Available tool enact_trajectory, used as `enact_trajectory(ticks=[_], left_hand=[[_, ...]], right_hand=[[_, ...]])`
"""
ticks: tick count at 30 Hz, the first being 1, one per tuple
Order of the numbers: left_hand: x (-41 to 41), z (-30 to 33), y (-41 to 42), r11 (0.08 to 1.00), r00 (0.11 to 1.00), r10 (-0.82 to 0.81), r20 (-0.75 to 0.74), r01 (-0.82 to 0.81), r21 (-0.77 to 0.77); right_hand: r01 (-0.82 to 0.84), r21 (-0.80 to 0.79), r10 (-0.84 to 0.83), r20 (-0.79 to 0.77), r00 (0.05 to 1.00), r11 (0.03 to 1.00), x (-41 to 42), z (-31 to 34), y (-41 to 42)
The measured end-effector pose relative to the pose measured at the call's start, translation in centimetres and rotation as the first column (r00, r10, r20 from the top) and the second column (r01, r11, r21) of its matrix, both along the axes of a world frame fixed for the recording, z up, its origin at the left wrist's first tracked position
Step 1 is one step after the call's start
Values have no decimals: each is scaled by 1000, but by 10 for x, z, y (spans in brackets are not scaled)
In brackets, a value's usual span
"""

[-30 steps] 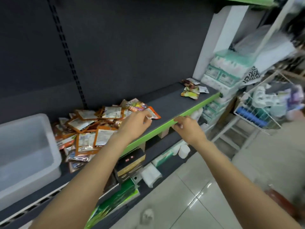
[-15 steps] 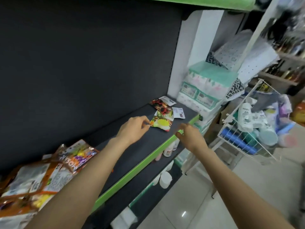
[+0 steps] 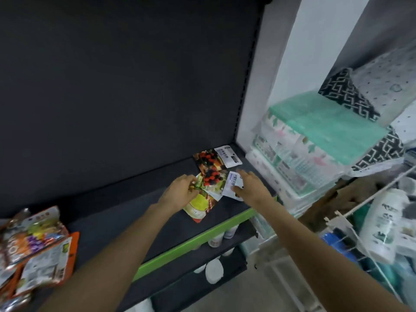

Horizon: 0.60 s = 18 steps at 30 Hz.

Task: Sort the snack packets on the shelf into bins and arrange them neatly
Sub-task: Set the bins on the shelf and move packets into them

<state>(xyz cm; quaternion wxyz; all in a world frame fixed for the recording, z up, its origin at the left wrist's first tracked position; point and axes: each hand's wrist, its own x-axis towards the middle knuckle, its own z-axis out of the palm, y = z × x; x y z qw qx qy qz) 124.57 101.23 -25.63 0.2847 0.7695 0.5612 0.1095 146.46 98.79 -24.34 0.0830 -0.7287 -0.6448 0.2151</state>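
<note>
A small cluster of snack packets lies at the right end of the dark shelf (image 3: 126,221). My left hand (image 3: 180,192) pinches the top edge of a yellow-green fruit packet (image 3: 199,207). My right hand (image 3: 249,188) lies flat, fingers straight, on a white-backed packet (image 3: 231,185). Between the hands sits a berry-print packet (image 3: 212,177). Behind them lie another berry packet (image 3: 208,159) and a white label-side packet (image 3: 228,156). A larger pile of orange and foil packets (image 3: 33,248) sits at the shelf's left.
The shelf has a green front edge (image 3: 193,242). White bottles (image 3: 213,269) stand on the shelf below. Right of the shelf are a white pillar (image 3: 281,75), stacked tissue packs (image 3: 310,154) and a wire basket (image 3: 371,244) holding bottles.
The view has swung right, away from the big pile and the white bin. Both hands moved to the small cluster; the left now pinches the yellow-green packet and the right rests on the white one.
</note>
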Motion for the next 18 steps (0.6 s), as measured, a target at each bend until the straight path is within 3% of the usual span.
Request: enact_trajectory(ticks=[3, 6, 9, 14, 18], left_hand=[[10, -20, 6, 998, 996, -27, -87, 22, -58], [8, -40, 6, 981, 943, -152, -295, 106, -165], [5, -51, 4, 979, 895, -181, -407, 126, -158], [-13, -54, 6, 991, 895, -51, -443, -10, -133], [-33, -52, 3, 942, 894, 275, -355, -324, -85]], right_hand=[[-110, -62, 108, -39, 993, 992, 4, -12, 34], [-211, -107, 208, -38, 977, 972, 2, -27, 58], [-280, -157, 275, -57, 960, 947, -1, -40, 75], [-313, -264, 327, 7, 945, 912, -7, -57, 88], [-313, -188, 348, 194, 917, 931, -18, -64, 70]])
